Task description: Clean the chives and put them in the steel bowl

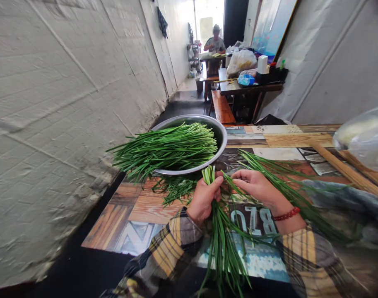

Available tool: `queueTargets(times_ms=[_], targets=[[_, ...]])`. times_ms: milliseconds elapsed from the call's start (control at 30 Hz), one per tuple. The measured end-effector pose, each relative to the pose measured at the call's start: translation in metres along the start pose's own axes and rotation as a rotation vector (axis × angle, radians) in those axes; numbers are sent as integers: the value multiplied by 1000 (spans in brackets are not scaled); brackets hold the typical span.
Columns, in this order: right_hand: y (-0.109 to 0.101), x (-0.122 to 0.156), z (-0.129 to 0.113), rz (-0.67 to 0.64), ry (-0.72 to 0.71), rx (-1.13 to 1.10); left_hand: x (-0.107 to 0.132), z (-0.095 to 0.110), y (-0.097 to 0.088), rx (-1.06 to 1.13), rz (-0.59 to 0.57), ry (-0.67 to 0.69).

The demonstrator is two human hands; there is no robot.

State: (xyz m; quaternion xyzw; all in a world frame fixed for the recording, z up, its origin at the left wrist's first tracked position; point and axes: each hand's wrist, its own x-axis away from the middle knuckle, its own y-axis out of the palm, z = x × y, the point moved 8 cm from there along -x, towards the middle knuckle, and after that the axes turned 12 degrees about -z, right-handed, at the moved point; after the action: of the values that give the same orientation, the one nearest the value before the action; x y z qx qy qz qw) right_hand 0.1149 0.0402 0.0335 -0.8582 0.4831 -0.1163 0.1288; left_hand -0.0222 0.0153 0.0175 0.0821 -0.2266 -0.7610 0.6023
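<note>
My left hand (204, 198) is closed around a bunch of green chives (221, 240), cut ends pointing up and the leaves trailing down toward me. My right hand (257, 186) pinches a chive stalk at the top of that bunch, fingers curled; a red bead bracelet (286, 214) sits on its wrist. Just beyond the hands a metal basin (219, 131) holds a thick pile of chives (167, 150) hanging over its left rim. More loose chives (278, 182) lie on the table to the right of my hands.
The table (139, 215) has a patchwork wood print and stands against a white brick wall (61, 103). A clear plastic bag (365, 136) sits at the right edge. Farther back, another table (238, 87) carries bags and bottles, and a person (215, 41) sits at a far table.
</note>
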Motion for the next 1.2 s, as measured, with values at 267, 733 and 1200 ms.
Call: queueTargets(times_ms=[267,733,1200], targets=[[7,-1,-6,-51,-57,18,0,1,-3,-102,49,15],[-13,3,-5,81,-34,45,0,2,-5,-88,77,33],[15,-1,-15,-43,-102,81,0,1,-2,-70,40,6]])
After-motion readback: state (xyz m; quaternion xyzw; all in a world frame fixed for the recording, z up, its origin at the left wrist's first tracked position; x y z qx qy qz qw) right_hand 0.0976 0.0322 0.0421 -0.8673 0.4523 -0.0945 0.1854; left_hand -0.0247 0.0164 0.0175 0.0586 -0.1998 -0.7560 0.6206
